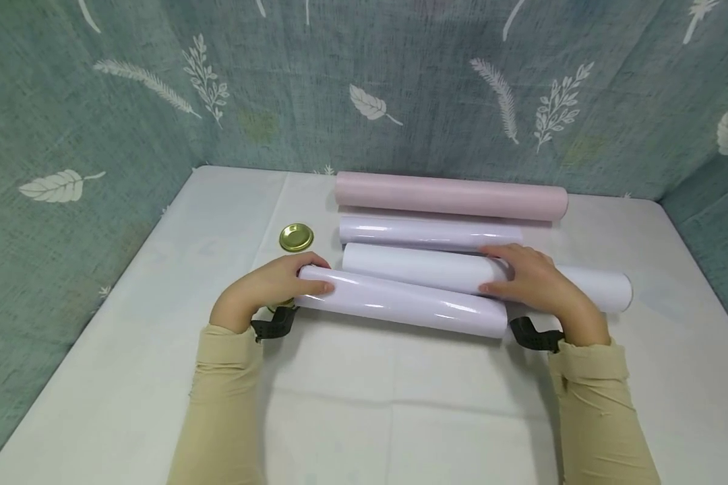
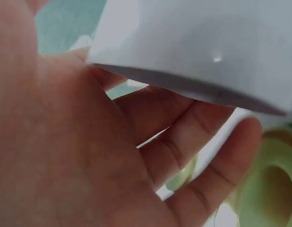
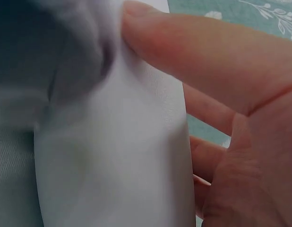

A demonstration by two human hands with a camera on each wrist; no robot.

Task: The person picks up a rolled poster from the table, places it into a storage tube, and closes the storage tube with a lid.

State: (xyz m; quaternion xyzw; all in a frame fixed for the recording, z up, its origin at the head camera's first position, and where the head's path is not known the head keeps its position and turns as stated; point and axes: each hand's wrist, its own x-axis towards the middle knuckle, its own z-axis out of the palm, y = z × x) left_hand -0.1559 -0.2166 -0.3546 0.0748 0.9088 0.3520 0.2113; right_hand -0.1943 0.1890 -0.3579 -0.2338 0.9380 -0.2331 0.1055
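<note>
My left hand (image 1: pixel 273 283) grips the left end of a glossy white roll (image 1: pixel 400 303), the nearest of the rolls. In the left wrist view, that roll's end (image 2: pixel 198 47) sits against the fingers (image 2: pixel 184 127). My right hand (image 1: pixel 530 279) grips a matte white roll (image 1: pixel 412 266) across its width, thumb on the near side and fingers over the far side. The right wrist view shows the thumb (image 3: pixel 193 56) against the matte roll (image 3: pixel 113 165). Whether the glossy roll touches the table is hard to tell.
Behind lie another glossy white roll (image 1: pixel 425 232) and a pink roll (image 1: pixel 449 195) near the back wall. A gold round lid (image 1: pixel 296 237) rests at their left; a second gold piece (image 1: pixel 282 304) is partly hidden below my left hand. Patterned green cloth (image 1: pixel 425 81) walls the white table (image 1: pixel 340 424).
</note>
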